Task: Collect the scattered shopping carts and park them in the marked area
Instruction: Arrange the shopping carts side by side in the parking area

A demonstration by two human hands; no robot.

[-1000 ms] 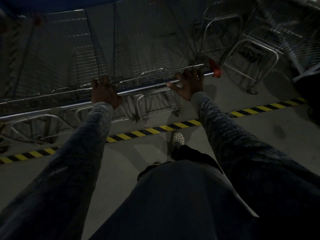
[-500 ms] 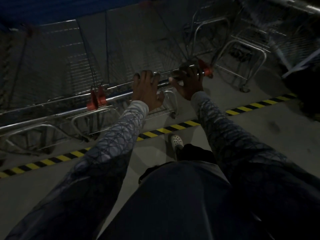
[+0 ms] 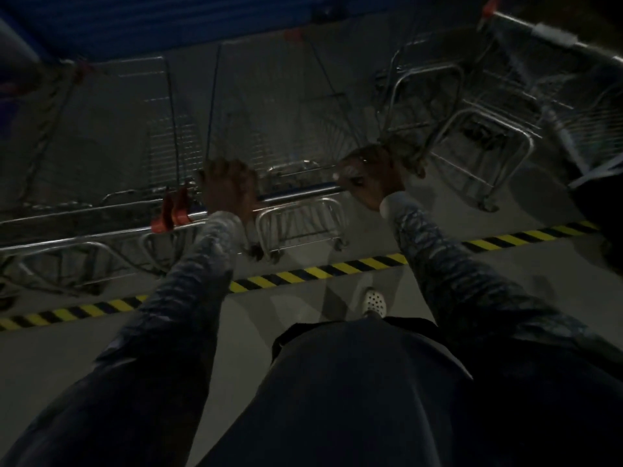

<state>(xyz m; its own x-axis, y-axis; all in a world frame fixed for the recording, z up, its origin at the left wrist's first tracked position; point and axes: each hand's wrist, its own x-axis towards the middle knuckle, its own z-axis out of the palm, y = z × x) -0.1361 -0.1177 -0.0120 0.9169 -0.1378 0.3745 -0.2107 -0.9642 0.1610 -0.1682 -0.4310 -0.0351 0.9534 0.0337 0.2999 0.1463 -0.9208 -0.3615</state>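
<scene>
Fingers of left hand [image 3: 229, 192] and right hand [image 3: 371, 179] curl round the chrome handle bar [image 3: 296, 194] of the silver wire shopping cart [image 3: 269, 129], both arms extended forward. Cart stands beyond the yellow-and-black striped floor tape [image 3: 320, 272]. More silver wire carts [image 3: 455, 123] crowd its right side.

Dim store cart bay — wire shopping carts [image 3: 448, 129], hazard-striped floor line [image 3: 323, 271]
</scene>
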